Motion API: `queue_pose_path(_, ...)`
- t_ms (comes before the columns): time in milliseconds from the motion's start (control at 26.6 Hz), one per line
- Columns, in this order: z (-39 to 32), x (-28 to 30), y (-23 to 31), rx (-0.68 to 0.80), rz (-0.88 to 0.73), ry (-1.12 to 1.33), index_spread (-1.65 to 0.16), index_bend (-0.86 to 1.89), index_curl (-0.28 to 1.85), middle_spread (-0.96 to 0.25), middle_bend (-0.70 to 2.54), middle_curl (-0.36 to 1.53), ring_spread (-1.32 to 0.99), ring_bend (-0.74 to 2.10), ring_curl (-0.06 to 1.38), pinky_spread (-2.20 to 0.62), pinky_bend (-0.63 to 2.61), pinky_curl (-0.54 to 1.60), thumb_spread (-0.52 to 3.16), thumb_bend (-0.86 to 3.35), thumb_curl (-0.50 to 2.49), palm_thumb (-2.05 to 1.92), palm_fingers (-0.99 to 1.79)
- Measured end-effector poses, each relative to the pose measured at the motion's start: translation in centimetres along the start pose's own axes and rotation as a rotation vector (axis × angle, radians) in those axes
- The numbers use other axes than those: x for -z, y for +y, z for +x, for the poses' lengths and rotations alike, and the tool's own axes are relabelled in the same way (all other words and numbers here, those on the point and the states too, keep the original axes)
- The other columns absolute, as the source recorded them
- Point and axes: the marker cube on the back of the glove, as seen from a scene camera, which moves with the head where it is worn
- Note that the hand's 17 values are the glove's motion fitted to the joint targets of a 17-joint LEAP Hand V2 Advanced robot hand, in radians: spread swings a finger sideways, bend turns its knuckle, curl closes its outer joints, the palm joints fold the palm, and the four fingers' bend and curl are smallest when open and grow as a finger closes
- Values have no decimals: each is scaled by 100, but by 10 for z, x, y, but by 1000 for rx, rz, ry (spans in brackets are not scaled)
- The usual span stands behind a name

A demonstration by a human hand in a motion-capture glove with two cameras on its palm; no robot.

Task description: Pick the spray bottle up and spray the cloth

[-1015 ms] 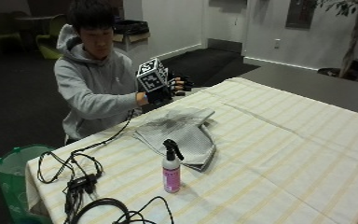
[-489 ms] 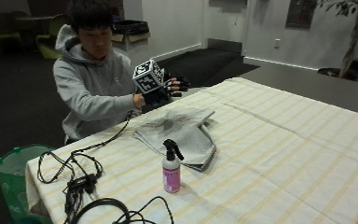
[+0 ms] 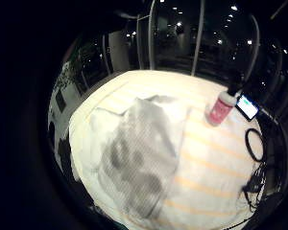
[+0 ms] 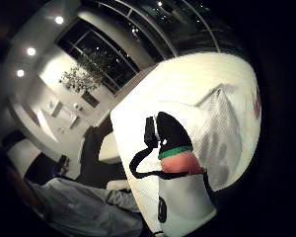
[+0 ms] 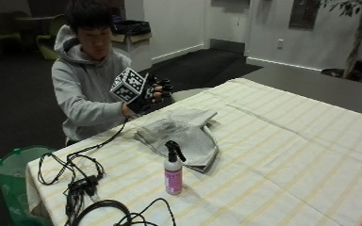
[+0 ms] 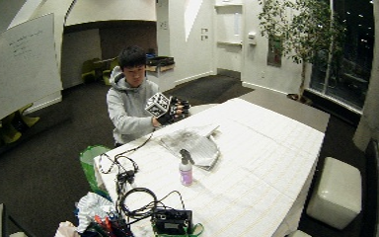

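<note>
Person in a grey hooded sweatshirt (image 5: 84, 92) with long sleeves and hood down. The right hand (image 5: 148, 92) wears a black glove; a white palm mount, black straps and a green band show in the thumb-side view.

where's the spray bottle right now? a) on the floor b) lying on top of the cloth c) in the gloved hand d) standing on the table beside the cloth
d: the spray bottle stands upright on the table next to the cloth, while the gloved right hand is raised near the person's chest, away from it.
</note>
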Motion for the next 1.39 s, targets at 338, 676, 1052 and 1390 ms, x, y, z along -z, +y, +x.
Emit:
queue_pose_path(338, 51, 31, 13, -157, 132, -7, -34, 10, 20, -5, 24, 29, 3, 38, 24, 24, 39, 29, 106, 6, 33, 61, 25)
queue_pose_path(676, 99, 50, 21, -331, 193, -25, -32, 11, 19, -4, 24, 31, 4, 40, 26, 24, 41, 31, 106, 1, 36, 64, 22)
queue_pose_path(1052, 154, 41, 1, -563, 304, -90, -30, 9, 18, -2, 24, 33, 4, 43, 27, 24, 45, 34, 106, -2, 39, 68, 18)
queue_pose_path(1390, 187, 21, -9, -584, 287, -94, -30, 10, 17, -1, 26, 34, 6, 44, 28, 24, 47, 35, 105, -2, 41, 70, 15)
